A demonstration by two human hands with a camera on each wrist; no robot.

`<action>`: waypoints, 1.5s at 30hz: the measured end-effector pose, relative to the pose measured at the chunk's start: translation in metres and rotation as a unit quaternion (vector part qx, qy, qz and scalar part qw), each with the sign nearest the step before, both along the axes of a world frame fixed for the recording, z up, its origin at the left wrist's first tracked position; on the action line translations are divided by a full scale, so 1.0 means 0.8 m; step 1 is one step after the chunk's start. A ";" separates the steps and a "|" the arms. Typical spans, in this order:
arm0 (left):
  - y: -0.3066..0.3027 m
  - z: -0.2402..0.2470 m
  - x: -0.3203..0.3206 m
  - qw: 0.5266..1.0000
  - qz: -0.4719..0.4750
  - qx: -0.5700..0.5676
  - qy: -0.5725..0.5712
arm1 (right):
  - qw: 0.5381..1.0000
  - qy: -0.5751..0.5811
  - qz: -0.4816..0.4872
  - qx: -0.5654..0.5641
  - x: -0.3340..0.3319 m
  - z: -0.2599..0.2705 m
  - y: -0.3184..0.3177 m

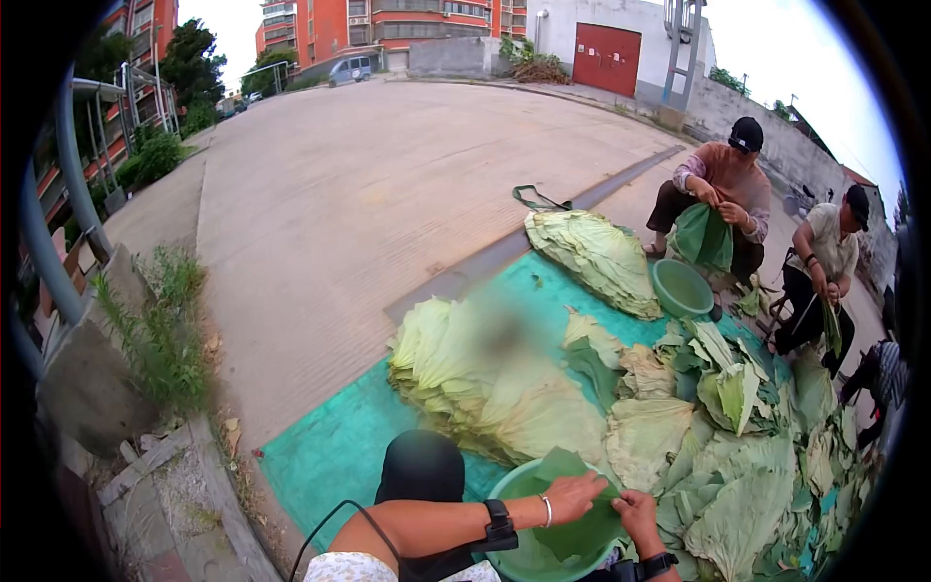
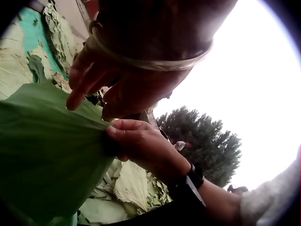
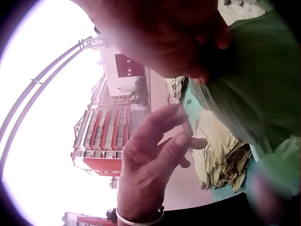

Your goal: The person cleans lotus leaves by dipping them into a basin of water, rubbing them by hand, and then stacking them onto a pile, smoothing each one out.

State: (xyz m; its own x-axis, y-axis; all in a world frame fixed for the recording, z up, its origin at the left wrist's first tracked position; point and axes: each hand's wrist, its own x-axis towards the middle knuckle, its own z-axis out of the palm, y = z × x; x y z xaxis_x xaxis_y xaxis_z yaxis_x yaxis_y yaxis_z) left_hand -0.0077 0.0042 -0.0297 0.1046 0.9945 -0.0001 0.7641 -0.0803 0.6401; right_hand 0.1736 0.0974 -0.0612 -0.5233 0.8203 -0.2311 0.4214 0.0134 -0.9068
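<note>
A large green lotus leaf (image 1: 560,466) stands over a light green basin (image 1: 508,563) in front of me, and its near edge is in my right hand (image 1: 639,518). In the left wrist view the right thumb and fingers pinch the gathered edge of the leaf (image 2: 51,146). Just beside that grip is my left hand (image 1: 570,497), its fingers loosely bent and spread. The right wrist view shows the left hand (image 3: 153,153) holding nothing, its fingertips apart from the leaf (image 3: 263,80). More green leaf lies inside the basin.
A big stack of pale leaves (image 1: 485,398) lies on a green sheet (image 1: 335,427) ahead. Another stack (image 1: 592,257) is farther off. Loose leaves (image 1: 737,495) cover the right side. Two people (image 1: 727,184) sit at the right, handling leaves, near a green basin (image 1: 682,288).
</note>
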 end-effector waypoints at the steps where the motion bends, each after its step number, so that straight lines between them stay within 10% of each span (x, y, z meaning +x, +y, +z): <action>1: 0.000 -0.002 0.001 1.000 -0.006 0.006 -0.006 | 1.000 0.001 0.005 0.016 0.001 -0.001 0.002; 11: -0.015 -0.015 0.018 0.999 -0.041 0.026 0.008 | 0.982 -0.096 0.044 0.156 0.007 0.007 0.010; 34: -0.045 -0.005 0.049 0.993 -0.116 0.013 0.027 | 0.997 0.009 -0.057 0.049 0.014 0.008 0.054; 45: -0.056 -0.006 0.051 0.993 -0.117 0.002 -0.022 | 0.932 0.037 -0.099 0.346 -0.097 0.097 0.198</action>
State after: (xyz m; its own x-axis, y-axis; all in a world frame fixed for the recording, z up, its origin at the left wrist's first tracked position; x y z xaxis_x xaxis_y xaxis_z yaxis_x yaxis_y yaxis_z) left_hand 0.0331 -0.0404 -0.0346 0.3324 0.9430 0.0138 0.6953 -0.2549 0.6720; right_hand 0.0961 0.2557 0.0165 -0.3396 0.8416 0.4201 0.4137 0.5347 -0.7368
